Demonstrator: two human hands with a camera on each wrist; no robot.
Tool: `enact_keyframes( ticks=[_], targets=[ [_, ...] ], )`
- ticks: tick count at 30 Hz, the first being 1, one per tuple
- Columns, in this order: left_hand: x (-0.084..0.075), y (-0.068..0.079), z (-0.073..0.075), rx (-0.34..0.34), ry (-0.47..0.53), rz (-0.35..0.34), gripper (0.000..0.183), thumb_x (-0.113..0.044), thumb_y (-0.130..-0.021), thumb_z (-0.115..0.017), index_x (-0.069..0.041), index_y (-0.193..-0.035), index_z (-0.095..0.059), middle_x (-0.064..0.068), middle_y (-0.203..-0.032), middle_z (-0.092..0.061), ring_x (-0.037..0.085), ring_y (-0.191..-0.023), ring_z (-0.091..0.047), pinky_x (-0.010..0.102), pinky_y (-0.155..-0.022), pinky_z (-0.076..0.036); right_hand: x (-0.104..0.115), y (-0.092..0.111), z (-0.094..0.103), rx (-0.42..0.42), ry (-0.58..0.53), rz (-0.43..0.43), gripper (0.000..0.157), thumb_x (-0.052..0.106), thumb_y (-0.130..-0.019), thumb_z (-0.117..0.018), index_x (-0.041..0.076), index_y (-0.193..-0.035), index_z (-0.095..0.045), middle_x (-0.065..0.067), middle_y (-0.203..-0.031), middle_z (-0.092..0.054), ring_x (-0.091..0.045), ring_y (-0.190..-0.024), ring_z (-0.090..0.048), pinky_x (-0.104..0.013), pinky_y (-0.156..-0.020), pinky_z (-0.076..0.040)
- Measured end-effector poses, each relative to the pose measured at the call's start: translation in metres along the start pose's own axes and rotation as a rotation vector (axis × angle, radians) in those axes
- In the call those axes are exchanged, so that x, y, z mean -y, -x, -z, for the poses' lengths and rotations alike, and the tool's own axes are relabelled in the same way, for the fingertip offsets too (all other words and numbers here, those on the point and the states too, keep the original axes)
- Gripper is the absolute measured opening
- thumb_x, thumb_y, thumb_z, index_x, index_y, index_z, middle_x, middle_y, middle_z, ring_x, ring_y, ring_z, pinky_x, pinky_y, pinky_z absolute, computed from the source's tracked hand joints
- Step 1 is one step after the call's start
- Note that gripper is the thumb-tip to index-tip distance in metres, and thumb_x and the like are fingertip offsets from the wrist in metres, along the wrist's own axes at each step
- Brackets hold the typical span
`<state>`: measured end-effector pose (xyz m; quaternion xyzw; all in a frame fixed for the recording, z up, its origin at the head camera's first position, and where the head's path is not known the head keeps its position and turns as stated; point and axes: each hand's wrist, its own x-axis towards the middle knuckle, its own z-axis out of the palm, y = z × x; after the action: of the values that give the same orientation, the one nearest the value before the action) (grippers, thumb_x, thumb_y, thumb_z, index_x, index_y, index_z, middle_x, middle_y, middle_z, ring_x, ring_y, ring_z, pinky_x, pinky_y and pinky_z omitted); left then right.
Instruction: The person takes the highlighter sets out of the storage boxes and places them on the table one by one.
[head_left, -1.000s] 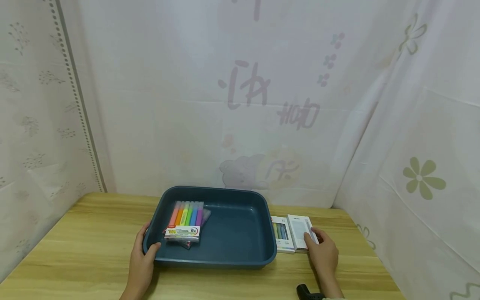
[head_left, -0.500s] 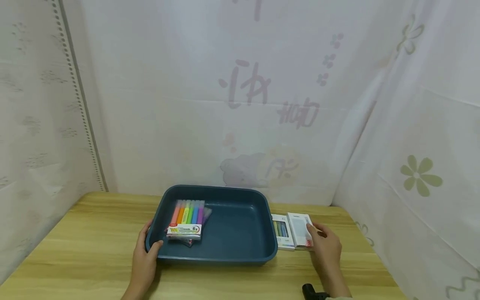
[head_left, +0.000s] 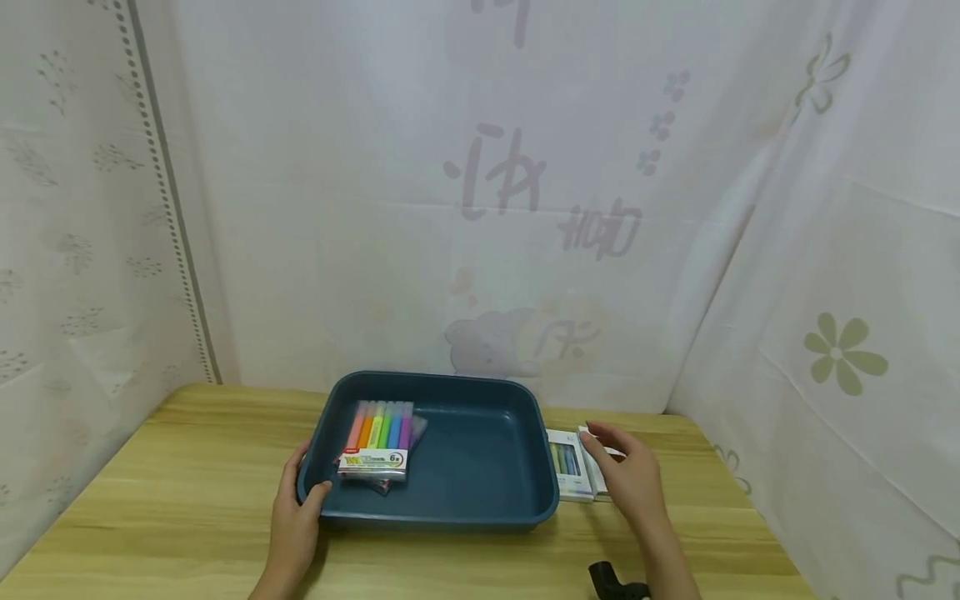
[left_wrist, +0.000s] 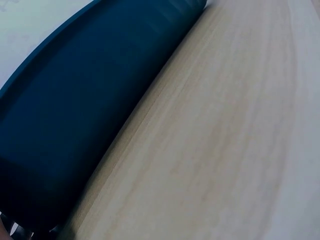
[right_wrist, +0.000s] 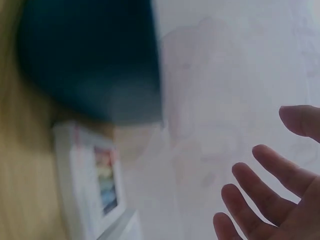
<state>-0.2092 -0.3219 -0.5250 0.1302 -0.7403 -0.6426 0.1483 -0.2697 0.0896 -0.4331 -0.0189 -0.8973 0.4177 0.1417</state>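
Note:
A dark teal plastic tray [head_left: 480, 479] sits on the table, its side wall [left_wrist: 85, 100] filling much of the left wrist view. My left hand [head_left: 295, 521] grips its left front rim, thumb inside. In the tray lies a pack of highlighters [head_left: 378, 433] in several colours, on top of another clear pack [head_left: 418, 427], mostly covered. Right of the tray are a white box with a window showing coloured sticks [head_left: 567, 467] and a second white box [head_left: 597, 479]. My right hand [head_left: 633, 475] is over the second box, partly hiding it; its fingers [right_wrist: 270, 200] are spread and hold nothing.
The wood-grain table [head_left: 150, 500] extends left and in front of the tray. Patterned white curtains [head_left: 337, 208] hang behind it and along both sides. A black strap-like piece [head_left: 615, 583] is at my right wrist.
My right hand has left the right edge of the second white box and moved left, now over it. My left hand stays at the tray's rim. The head view has shifted slightly.

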Motion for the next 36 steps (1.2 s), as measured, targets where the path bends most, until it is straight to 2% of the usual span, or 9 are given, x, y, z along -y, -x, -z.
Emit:
enact_keyframes(
  ticks=[1,3,7,8,12,18,24,30,36],
  targets=[
    [0.0,0.0,0.001,0.001,-0.001,-0.001,0.069,-0.009,-0.097,-0.052,-0.017,-0.16,-0.027,0.013,-0.166,-0.029,0.029,-0.15,-0.027,0.004,-0.102,-0.024,0.006,0.001,-0.002,0.008,-0.008,0.015,0.043,0.045,-0.096,-0.065,0.017,-0.128,-0.069,-0.006,-0.129,-0.071,-0.019,-0.114,-0.064,-0.022,-0.088,-0.05],
    [0.0,0.0,0.001,-0.004,-0.005,0.003,0.069,-0.009,-0.097,-0.052,-0.017,-0.16,-0.027,0.012,-0.165,-0.029,0.028,-0.15,-0.028,0.004,-0.102,-0.024,0.02,0.002,-0.005,0.028,-0.035,0.039,0.039,0.04,-0.097,-0.066,0.016,-0.128,-0.07,-0.007,-0.128,-0.071,-0.024,-0.116,-0.064,-0.022,-0.088,-0.051],
    [0.0,0.0,0.004,-0.017,-0.016,0.001,0.069,-0.009,-0.097,-0.052,-0.017,-0.16,-0.027,0.015,-0.164,-0.031,0.029,-0.147,-0.031,0.0,-0.097,-0.024,0.038,0.001,-0.017,0.075,-0.089,0.088,0.034,0.032,-0.097,-0.067,0.016,-0.126,-0.07,-0.005,-0.125,-0.072,-0.022,-0.115,-0.065,-0.027,-0.092,-0.053],
    [0.001,-0.001,0.005,-0.021,-0.018,0.002,0.068,-0.009,-0.097,-0.052,-0.017,-0.16,-0.027,0.015,-0.164,-0.032,0.029,-0.147,-0.032,-0.003,-0.092,-0.023,0.043,0.001,-0.02,0.092,-0.101,0.095,0.033,0.032,-0.097,-0.067,0.017,-0.126,-0.07,-0.004,-0.125,-0.072,-0.022,-0.114,-0.065,-0.03,-0.094,-0.053],
    [0.001,-0.001,0.006,-0.024,-0.011,-0.007,0.069,-0.009,-0.097,-0.053,-0.016,-0.16,-0.027,0.017,-0.164,-0.031,0.03,-0.146,-0.032,-0.005,-0.09,-0.023,0.059,-0.002,-0.034,0.164,-0.147,0.114,0.033,0.036,-0.096,-0.067,0.021,-0.125,-0.07,-0.001,-0.126,-0.071,-0.02,-0.114,-0.065,-0.04,-0.098,-0.052],
    [0.001,-0.002,0.007,-0.033,-0.008,-0.005,0.068,-0.007,-0.096,-0.052,-0.016,-0.16,-0.027,0.015,-0.164,-0.032,0.029,-0.145,-0.033,-0.005,-0.089,-0.024,0.084,-0.004,-0.051,0.249,-0.215,0.173,0.035,0.037,-0.096,-0.067,0.021,-0.128,-0.069,-0.004,-0.125,-0.07,-0.023,-0.113,-0.066,-0.045,-0.097,-0.053],
    [0.001,-0.001,0.005,-0.032,-0.008,-0.001,0.068,-0.007,-0.096,-0.052,-0.015,-0.159,-0.028,0.015,-0.164,-0.031,0.03,-0.147,-0.032,-0.005,-0.09,-0.024,0.107,-0.002,-0.063,0.269,-0.258,0.189,0.036,0.036,-0.096,-0.068,0.023,-0.129,-0.068,-0.002,-0.125,-0.07,-0.021,-0.115,-0.066,-0.047,-0.101,-0.051],
    [-0.003,-0.002,0.002,-0.009,-0.024,-0.004,0.068,-0.009,-0.097,-0.052,-0.018,-0.16,-0.027,0.015,-0.163,-0.032,0.03,-0.146,-0.034,-0.001,-0.093,-0.026,0.129,0.001,-0.07,0.287,-0.355,0.2,0.034,0.034,-0.096,-0.067,0.021,-0.128,-0.069,-0.003,-0.127,-0.07,-0.023,-0.119,-0.063,-0.047,-0.101,-0.051],
    [-0.003,0.0,0.0,0.001,-0.007,-0.005,0.068,-0.007,-0.097,-0.051,-0.018,-0.16,-0.027,0.016,-0.163,-0.032,0.03,-0.143,-0.035,-0.003,-0.09,-0.026,0.131,0.009,-0.093,0.294,-0.432,0.161,0.032,0.032,-0.096,-0.068,0.019,-0.126,-0.07,-0.005,-0.125,-0.071,-0.021,-0.114,-0.065,-0.041,-0.097,-0.054]
  ],
)
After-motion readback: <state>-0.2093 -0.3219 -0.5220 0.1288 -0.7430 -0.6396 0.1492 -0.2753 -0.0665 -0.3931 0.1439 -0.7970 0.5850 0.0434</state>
